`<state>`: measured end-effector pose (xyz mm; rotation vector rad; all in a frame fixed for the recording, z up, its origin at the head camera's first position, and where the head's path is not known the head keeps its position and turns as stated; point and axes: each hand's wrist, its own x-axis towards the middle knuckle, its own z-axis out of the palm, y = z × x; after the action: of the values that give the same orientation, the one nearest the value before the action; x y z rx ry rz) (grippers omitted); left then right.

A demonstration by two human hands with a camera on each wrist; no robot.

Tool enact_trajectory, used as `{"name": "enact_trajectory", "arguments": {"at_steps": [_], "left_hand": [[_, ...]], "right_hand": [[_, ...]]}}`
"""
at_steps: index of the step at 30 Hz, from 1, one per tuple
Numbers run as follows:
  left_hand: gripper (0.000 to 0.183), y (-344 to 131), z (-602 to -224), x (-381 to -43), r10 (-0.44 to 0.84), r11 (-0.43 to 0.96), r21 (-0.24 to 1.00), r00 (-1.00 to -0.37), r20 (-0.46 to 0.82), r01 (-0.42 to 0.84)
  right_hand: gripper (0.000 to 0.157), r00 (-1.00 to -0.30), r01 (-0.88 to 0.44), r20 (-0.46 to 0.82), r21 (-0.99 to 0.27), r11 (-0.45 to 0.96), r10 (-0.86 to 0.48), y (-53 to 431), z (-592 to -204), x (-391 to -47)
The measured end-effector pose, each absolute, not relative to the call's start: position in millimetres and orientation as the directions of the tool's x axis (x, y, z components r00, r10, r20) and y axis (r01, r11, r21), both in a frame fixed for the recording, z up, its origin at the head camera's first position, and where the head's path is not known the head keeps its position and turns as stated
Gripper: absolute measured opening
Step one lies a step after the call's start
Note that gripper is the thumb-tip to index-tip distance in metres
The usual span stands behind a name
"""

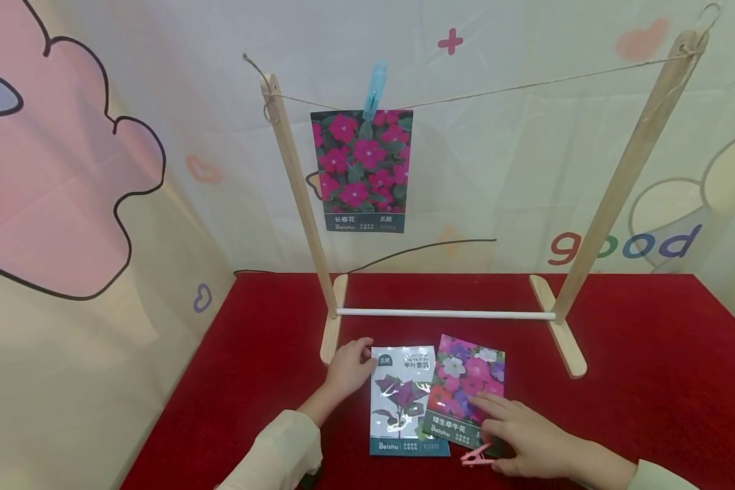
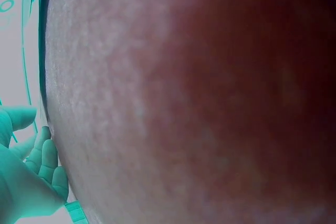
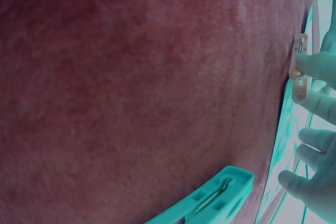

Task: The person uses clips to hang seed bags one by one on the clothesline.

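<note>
A white seed packet with a purple-leaved plant (image 1: 398, 401) lies on the red cloth. Partly over its right edge, tilted, lies a seed packet with pink, white and purple flowers (image 1: 468, 374). My left hand (image 1: 348, 367) rests beside the white packet's upper left edge, fingers loosely bent, thumb near the edge. My right hand (image 1: 529, 439) lies over the flowered packet's lower right, a fingertip on its picture. Thumb and a finger of that hand pinch a small pink clothespin (image 1: 478, 457) at the packet's bottom edge; the clothespin (image 3: 299, 69) also shows in the right wrist view.
Behind the packets stands a wooden frame with a white crossbar (image 1: 447, 314) and a string (image 1: 527, 87) between its posts. A blue clothespin (image 1: 375, 92) holds a magenta-flower packet (image 1: 365, 173) on the string. A teal clothespin (image 3: 210, 200) lies low in the right wrist view.
</note>
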<state>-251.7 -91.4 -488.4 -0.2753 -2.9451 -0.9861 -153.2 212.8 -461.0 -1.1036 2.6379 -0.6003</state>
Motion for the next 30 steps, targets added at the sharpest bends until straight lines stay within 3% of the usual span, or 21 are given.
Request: {"name": "enact_trajectory", "arguments": {"at_steps": [14, 23, 30], "left_hand": [[0.034, -87.4, -490.3, -252.2, 0.136, 0.764, 0.627, -0.988, 0.078, 0.154], [0.028, -84.6, -489.5, -251.6, 0.119, 0.716, 0.671, -0.98, 0.156, 0.194], [0.028, -81.8, -485.6, -252.3, 0.074, 0.686, 0.707, -0.983, 0.166, 0.171]], "right_hand": [[0.02, -0.684, -0.69, 0.052, -0.371, 0.622, -0.728, 210.7, -460.4, -155.0], [0.02, -0.647, -0.745, 0.166, -0.346, 0.57, -0.744, 210.2, -460.4, -156.1], [0.023, -0.639, -0.753, 0.169, -0.335, 0.566, -0.75, 211.1, -459.2, -160.0]]}}
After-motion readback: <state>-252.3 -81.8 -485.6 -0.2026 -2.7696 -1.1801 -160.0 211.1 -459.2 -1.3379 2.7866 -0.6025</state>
